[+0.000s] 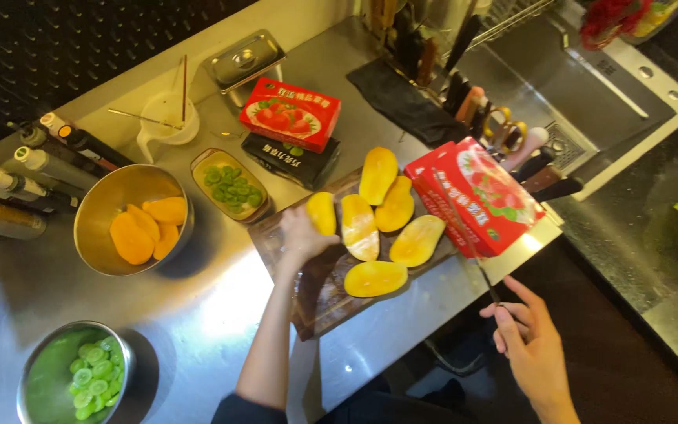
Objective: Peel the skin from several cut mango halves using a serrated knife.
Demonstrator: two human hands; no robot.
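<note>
Left hand (301,235) reaching onto the cutting board (315,302), fingers closed on a yellow mango half (322,212) at the board's upper left. Right hand (529,334) low at the lower right of the frame, off the counter edge, pinching the handle of a thin knife (476,263) whose blade angles up toward the red boxes (476,196).

Best kept that way, by the look of it: blade clear of the reaching arm, tip pointed off the fruit until the half is seated flat and steady. Firm grip on the slick flesh, thumb off the cut face.

Mango pieces (378,224) in a loose fan across the centre of the frame, six or so, glossy, bright yellow, cut faces up, a few touching. Wet sheen on the dark board.

Further out, left of centre: steel bowl (92,224) with deeper orange mango pieces. Small dish of green slices (233,188) just above the board. Lower left: second bowl of green slices (80,377).
</note>
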